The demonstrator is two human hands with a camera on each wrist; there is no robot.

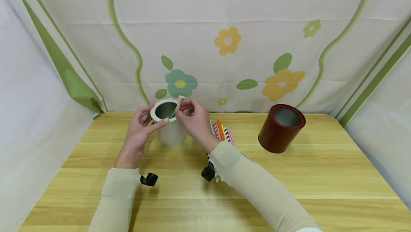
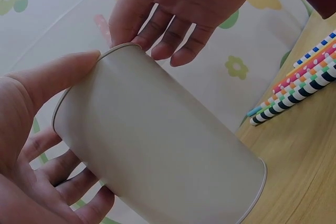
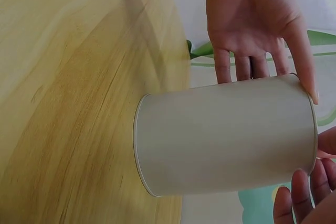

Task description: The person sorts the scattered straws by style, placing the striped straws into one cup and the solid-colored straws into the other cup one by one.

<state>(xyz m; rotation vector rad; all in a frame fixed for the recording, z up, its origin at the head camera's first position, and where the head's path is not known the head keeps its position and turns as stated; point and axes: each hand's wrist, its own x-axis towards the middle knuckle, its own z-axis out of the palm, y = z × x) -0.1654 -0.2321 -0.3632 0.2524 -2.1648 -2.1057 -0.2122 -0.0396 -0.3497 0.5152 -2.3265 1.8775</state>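
Observation:
A cream-white can [image 1: 172, 134] stands on the table, its open mouth facing up. My left hand [image 1: 137, 135] grips it near the top, thumb over the rim and fingers along the far side, as the left wrist view also shows. At the right side of the mouth, my right hand [image 1: 198, 120] pinches a pink paper straw [image 2: 102, 27] and a green patterned straw [image 1: 173, 113] between thumb and fingers. The green straw's lower part reaches into the can's mouth; the right fingers hide part of both straws.
Several striped, dotted and plain paper straws [image 1: 223, 134] lie on the wooden table [image 1: 179, 203], partly under my right forearm. A dark red open can [image 1: 277, 136] stands to the right. Behind the table hangs a flowered curtain [image 1: 199, 43].

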